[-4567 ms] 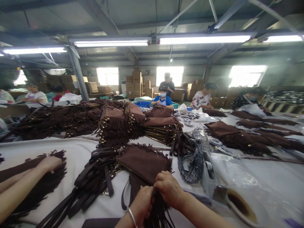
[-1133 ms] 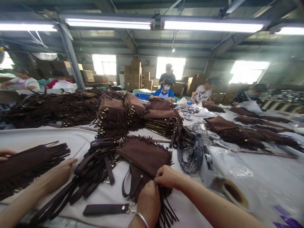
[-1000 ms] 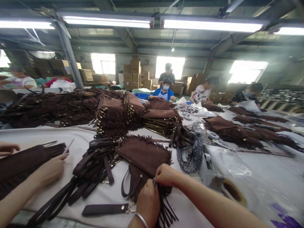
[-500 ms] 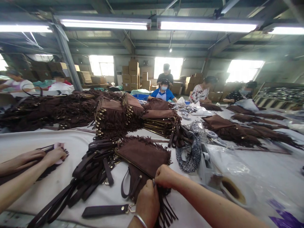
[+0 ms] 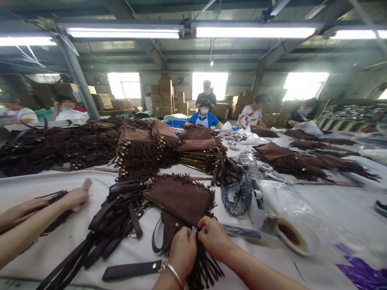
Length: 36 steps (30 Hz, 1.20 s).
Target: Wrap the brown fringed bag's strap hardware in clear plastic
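A brown suede fringed bag (image 5: 169, 237) lies at the near edge of the white table (image 5: 332, 209), partly under another brown suede bag (image 5: 181, 198). My left hand (image 5: 182, 253), a silver bracelet on its wrist, is closed on the bag's fringe. My right hand (image 5: 214, 237) is closed in a pinch just beside it, the two hands touching over the bag's top edge. A small pale thing shows between the fingertips; I cannot make it out. A loose brown strap with a metal clasp (image 5: 133, 270) lies left of my left wrist.
A heap of dark straps (image 5: 117, 213) sits to the left. Another person's two hands (image 5: 75, 196) rest on fringed pieces at far left. Stacks of fringed bags (image 5: 142, 151) fill the middle. A patterned cloth (image 5: 238, 193), a tape dispenser (image 5: 256, 205) and a bowl (image 5: 298, 237) stand right. Several people sit beyond.
My hands have shifted slightly toward me along the bag's fringe and stay closed on it. The other person's hands at left have gathered in their fringed piece.
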### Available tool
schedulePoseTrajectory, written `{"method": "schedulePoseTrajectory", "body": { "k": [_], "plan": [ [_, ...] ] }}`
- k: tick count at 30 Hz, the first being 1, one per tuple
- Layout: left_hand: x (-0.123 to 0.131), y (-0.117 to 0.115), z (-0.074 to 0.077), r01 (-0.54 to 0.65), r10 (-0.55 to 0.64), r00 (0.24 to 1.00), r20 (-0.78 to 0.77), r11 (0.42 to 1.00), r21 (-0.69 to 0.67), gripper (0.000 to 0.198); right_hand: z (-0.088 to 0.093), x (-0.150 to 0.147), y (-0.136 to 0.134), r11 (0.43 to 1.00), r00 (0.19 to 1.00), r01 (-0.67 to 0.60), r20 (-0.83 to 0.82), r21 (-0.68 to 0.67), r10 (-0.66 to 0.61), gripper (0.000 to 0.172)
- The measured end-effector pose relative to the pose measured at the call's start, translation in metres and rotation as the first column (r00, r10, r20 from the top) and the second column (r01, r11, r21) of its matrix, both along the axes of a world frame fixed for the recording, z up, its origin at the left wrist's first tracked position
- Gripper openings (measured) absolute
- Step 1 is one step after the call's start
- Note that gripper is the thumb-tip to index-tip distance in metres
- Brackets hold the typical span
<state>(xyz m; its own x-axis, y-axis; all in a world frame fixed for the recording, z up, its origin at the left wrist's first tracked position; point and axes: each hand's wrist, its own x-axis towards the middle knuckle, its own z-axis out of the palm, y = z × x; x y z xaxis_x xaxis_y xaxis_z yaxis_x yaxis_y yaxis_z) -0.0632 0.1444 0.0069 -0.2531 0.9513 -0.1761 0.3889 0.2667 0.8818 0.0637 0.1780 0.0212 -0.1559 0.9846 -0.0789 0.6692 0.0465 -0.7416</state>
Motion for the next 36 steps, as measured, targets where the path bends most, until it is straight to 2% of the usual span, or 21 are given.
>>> {"method": "schedulePoseTrajectory", "body": {
  "k": [4, 7, 10, 14, 20, 25, 27, 29, 32, 34, 36],
  "plan": [
    [0.003, 0.001, -0.003, 0.002, 0.037, 0.964, 0.265, 0.989, -0.147, 0.021, -0.015, -0.002, -0.003, 0.999, 0.995, 0.043, -0.092, -0.02, -0.045, 0.022],
    [0.004, -0.001, -0.004, 0.027, 0.091, 0.884, 0.458, 0.969, -0.244, 0.022, -0.023, -0.005, -0.003, 0.997, 0.988, 0.072, -0.139, -0.005, -0.072, 0.021],
    [0.004, -0.004, -0.002, 0.033, 0.149, 0.811, 0.565, 0.953, -0.3, 0.02, -0.027, -0.008, -0.003, 0.996, 0.983, 0.088, -0.16, -0.001, -0.087, 0.02],
    [0.003, -0.006, 0.0, 0.032, 0.209, 0.771, 0.601, 0.93, -0.365, 0.021, -0.03, -0.01, -0.006, 0.996, 0.977, 0.086, -0.195, -0.032, -0.091, 0.021],
    [0.001, -0.009, 0.003, 0.07, 0.22, 0.781, 0.585, 0.899, -0.431, 0.037, -0.039, -0.009, -0.013, 0.997, 0.954, 0.047, -0.294, -0.062, -0.063, 0.021],
    [0.003, -0.016, 0.001, 0.088, 0.216, 0.77, 0.601, 0.896, -0.435, 0.044, -0.035, -0.008, -0.018, 0.996, 0.926, 0.016, -0.373, -0.083, -0.046, 0.017],
    [0.004, -0.019, -0.002, 0.079, 0.243, 0.725, 0.644, 0.9, -0.428, 0.042, -0.034, -0.008, -0.018, 0.997, 0.92, 0.013, -0.389, -0.073, -0.041, 0.014],
    [0.006, -0.02, -0.004, 0.068, 0.288, 0.642, 0.71, 0.902, -0.427, 0.038, -0.034, -0.009, -0.017, 0.997, 0.918, 0.019, -0.393, -0.075, -0.047, 0.013],
    [0.009, -0.02, -0.006, 0.07, 0.336, 0.516, 0.788, 0.9, -0.43, 0.036, -0.035, -0.011, -0.015, 0.989, 0.916, 0.011, -0.394, -0.149, -0.07, 0.014],
    [0.011, -0.021, -0.007, 0.064, 0.329, 0.496, 0.803, 0.909, -0.412, 0.038, -0.033, -0.012, -0.012, 0.977, 0.93, 0.006, -0.358, -0.213, -0.084, 0.014],
    [0.013, -0.023, -0.006, 0.034, 0.297, 0.545, 0.784, 0.926, -0.375, 0.043, -0.029, -0.009, -0.011, 0.969, 0.957, 0.011, -0.28, -0.246, -0.082, 0.011]
  ]
}}
